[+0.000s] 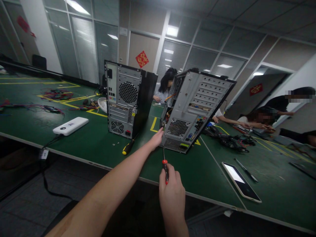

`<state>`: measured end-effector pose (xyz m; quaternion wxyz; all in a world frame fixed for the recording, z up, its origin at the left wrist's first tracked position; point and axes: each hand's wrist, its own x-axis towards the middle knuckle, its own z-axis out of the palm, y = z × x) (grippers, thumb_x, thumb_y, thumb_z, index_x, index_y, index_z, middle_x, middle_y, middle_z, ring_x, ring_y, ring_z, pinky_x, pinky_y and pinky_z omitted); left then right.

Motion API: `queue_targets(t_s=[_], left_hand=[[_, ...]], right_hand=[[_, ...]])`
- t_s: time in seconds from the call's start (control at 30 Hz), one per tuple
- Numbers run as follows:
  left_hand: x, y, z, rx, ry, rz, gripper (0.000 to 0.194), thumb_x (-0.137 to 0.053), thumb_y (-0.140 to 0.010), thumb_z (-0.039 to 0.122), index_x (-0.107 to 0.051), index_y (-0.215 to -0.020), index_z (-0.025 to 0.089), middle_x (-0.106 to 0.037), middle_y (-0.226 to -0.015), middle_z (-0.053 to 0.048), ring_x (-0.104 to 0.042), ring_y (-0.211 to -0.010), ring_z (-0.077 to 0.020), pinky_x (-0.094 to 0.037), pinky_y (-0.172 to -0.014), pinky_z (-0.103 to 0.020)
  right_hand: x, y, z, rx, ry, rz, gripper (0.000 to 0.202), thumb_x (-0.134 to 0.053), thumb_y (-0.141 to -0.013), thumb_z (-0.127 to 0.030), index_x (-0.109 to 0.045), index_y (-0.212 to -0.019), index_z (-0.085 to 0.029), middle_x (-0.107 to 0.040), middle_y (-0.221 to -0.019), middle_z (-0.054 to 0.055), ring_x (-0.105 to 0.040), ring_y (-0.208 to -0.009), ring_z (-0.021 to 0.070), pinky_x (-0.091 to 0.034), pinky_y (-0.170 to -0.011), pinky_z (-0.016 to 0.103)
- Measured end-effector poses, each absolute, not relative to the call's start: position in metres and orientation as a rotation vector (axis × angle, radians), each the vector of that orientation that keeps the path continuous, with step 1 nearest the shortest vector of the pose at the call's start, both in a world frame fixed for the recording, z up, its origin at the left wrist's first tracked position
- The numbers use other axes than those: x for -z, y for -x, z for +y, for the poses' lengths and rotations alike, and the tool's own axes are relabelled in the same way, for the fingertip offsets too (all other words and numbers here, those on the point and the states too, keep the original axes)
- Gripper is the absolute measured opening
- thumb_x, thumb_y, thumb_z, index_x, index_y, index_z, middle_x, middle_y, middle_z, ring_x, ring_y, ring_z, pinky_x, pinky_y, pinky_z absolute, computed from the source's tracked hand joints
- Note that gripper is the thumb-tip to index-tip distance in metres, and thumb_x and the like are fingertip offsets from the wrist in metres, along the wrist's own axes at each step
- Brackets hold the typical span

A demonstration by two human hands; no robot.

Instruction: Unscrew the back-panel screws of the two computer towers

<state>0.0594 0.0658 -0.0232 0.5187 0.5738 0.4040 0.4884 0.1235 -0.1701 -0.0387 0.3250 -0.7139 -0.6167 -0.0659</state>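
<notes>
Two computer towers stand on the green table, backs toward me. My right hand [172,187] is closed round a red-and-black screwdriver [165,168], whose shaft points up at the lower left corner of the right tower [182,126]. That tower leans to the right and its left side looks open. My left hand [157,137] reaches to the lower left edge of this tower; its fingertips are partly hidden there, so its grip cannot be made out. Upright to the left is the other tower [123,98], with a yellow-and-black screwdriver [127,147] and small screws [116,144] near its base.
A white power bank [71,126] with a cable lies on the left. Phone [240,181] and pen [246,170] are at the right front. Black cables [228,140] lie right of the towers, tangled wires [58,94] at the left. Several people work across and to the right.
</notes>
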Motion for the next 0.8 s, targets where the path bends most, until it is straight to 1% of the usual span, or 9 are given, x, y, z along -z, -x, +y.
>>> queue_targets(t_s=[0.07, 0.17, 0.23, 0.3, 0.37, 0.43, 0.5, 0.67, 0.8], left_hand=[[0.0220, -0.0589, 0.0648, -1.165, -1.369, 0.977, 0.061, -0.041, -0.103, 0.043, -0.053, -0.159, 0.023, -0.041, -0.171, -0.001, -0.039, -0.160, -0.0222, -0.026, -0.132, -0.035], [0.0199, -0.0579, 0.0630, -1.155, -1.350, 0.985, 0.061, -0.042, -0.102, 0.044, -0.053, -0.159, 0.024, -0.039, -0.172, 0.000, -0.039, -0.160, -0.0229, -0.026, -0.131, -0.035], [0.0194, -0.0576, 0.0627, -1.141, -1.341, 0.981, 0.062, -0.042, -0.102, 0.046, -0.053, -0.159, 0.024, -0.038, -0.173, 0.000, -0.039, -0.160, -0.0236, -0.028, -0.131, -0.035], [0.0202, -0.0581, 0.0635, -1.142, -1.338, 0.978, 0.063, -0.042, -0.102, 0.046, -0.051, -0.160, 0.022, -0.038, -0.173, -0.001, -0.039, -0.160, -0.0239, -0.028, -0.131, -0.035], [0.0220, -0.0593, 0.0653, -1.157, -1.343, 0.980, 0.062, -0.042, -0.103, 0.044, -0.052, -0.160, 0.021, -0.039, -0.172, -0.002, -0.039, -0.160, -0.0233, -0.027, -0.131, -0.035], [0.0242, -0.0607, 0.0674, -1.179, -1.351, 0.975, 0.061, -0.042, -0.103, 0.043, -0.053, -0.158, 0.022, -0.042, -0.171, -0.001, -0.040, -0.159, -0.0220, -0.027, -0.131, -0.035], [0.0262, -0.0620, 0.0692, -1.191, -1.351, 0.966, 0.060, -0.042, -0.102, 0.042, -0.055, -0.157, 0.022, -0.043, -0.170, -0.001, -0.041, -0.159, -0.0211, -0.027, -0.131, -0.033], [0.0281, -0.0630, 0.0712, -1.201, -1.343, 0.949, 0.059, -0.044, -0.101, 0.040, -0.057, -0.155, 0.021, -0.041, -0.171, -0.003, -0.040, -0.159, -0.0223, -0.027, -0.132, -0.036], [0.0263, -0.0618, 0.0700, -1.185, -1.345, 0.959, 0.060, -0.043, -0.102, 0.040, -0.056, -0.157, 0.021, -0.041, -0.171, -0.003, -0.039, -0.160, -0.0231, -0.026, -0.132, -0.037]], right_hand=[[0.0390, -0.1241, -0.1697, 0.180, 1.858, -1.621, 0.037, -0.038, -0.110, -0.032, -0.070, -0.126, -0.022, -0.066, -0.099, 0.007, -0.069, -0.071, 0.0196, -0.047, -0.059, 0.028], [0.0389, -0.1237, -0.1697, 0.174, 1.854, -1.604, 0.041, -0.035, -0.111, -0.033, -0.074, -0.117, -0.023, -0.063, -0.109, 0.010, -0.065, -0.065, 0.0174, -0.047, -0.057, 0.029], [0.0390, -0.1226, -0.1700, 0.132, 1.815, -1.594, 0.037, -0.041, -0.109, -0.038, -0.075, -0.108, -0.023, -0.060, -0.113, 0.010, -0.066, -0.068, 0.0182, -0.051, -0.059, 0.031], [0.0396, -0.1213, -0.1707, 0.092, 1.756, -1.595, 0.029, -0.050, -0.106, -0.038, -0.075, -0.106, -0.023, -0.057, -0.113, 0.010, -0.069, -0.076, 0.0207, -0.055, -0.065, 0.033], [0.0408, -0.1202, -0.1717, 0.080, 1.718, -1.596, 0.024, -0.053, -0.101, -0.029, -0.074, -0.112, -0.023, -0.055, -0.116, 0.011, -0.071, -0.084, 0.0224, -0.058, -0.070, 0.034], [0.0418, -0.1198, -0.1727, 0.093, 1.708, -1.596, 0.031, -0.051, -0.097, -0.020, -0.073, -0.117, -0.022, -0.055, -0.117, 0.012, -0.071, -0.086, 0.0227, -0.059, -0.072, 0.034], [0.0419, -0.1202, -0.1734, 0.113, 1.716, -1.602, 0.035, -0.048, -0.096, -0.017, -0.074, -0.118, -0.022, -0.055, -0.115, 0.011, -0.071, -0.084, 0.0220, -0.058, -0.070, 0.034], [0.0398, -0.1228, -0.1738, 0.142, 1.798, -1.603, 0.036, -0.046, -0.102, -0.028, -0.073, -0.126, -0.024, -0.060, -0.107, 0.008, -0.066, -0.068, 0.0176, -0.052, -0.060, 0.030], [0.0403, -0.1257, -0.1728, 0.104, 1.834, -1.610, 0.039, -0.044, -0.106, -0.033, -0.068, -0.136, -0.023, -0.066, -0.104, 0.008, -0.068, -0.070, 0.0198, -0.050, -0.060, 0.029]])
